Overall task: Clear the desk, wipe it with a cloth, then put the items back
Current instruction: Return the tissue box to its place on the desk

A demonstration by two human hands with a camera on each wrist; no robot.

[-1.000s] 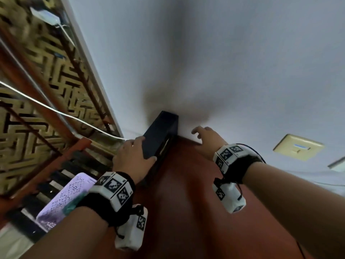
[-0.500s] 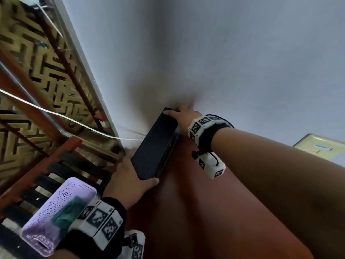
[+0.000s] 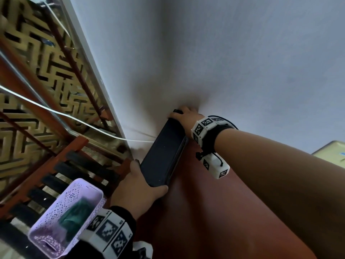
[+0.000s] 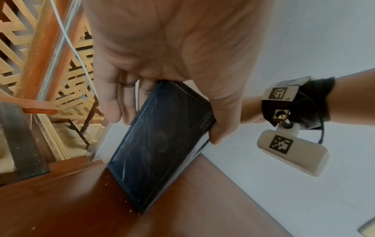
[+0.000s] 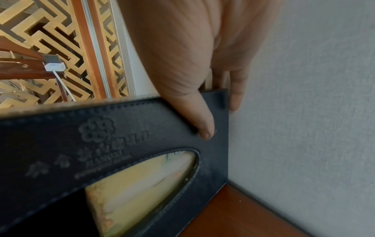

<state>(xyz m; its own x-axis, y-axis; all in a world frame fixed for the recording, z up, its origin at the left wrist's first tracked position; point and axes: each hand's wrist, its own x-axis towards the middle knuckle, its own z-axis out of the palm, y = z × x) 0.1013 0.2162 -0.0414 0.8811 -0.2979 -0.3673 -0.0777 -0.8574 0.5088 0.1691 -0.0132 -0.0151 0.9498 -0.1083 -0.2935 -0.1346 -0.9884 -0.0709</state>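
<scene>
**Wooden desk point(image 3: 214, 212) against a grey wall point(image 3: 224, 62): both hands are gripping the tissue box point(image 3: 164, 152)**

I am watching a reddish-brown desk that is meeting the wall at its back left corner. The black leather tissue box is sitting in that corner, tilted up on edge. From the left wrist camera, its lower end is touching the wood. No other item is showing on the stretch of desk in view.

I am judging that the task is at one of its moving steps. I cannot tell whether the box is going off the desk or coming back onto it, nor whether the wiping is done.

A lilac perforated basket point(image 3: 71, 197) is sitting off the desk to the left, holding something green point(image 3: 72, 219). It may be the cloth, but it is too blurred to say.

The left hand point(image 3: 136, 191) is clasping the near end of the box, thumb on one long edge and fingers point(image 4: 113, 104) curling round the other. The right hand point(image 3: 186, 116) is gripping the far end beside the wall, thumb pressing the embossed face and fingers point(image 5: 235, 96) hooking behind it.
</scene>
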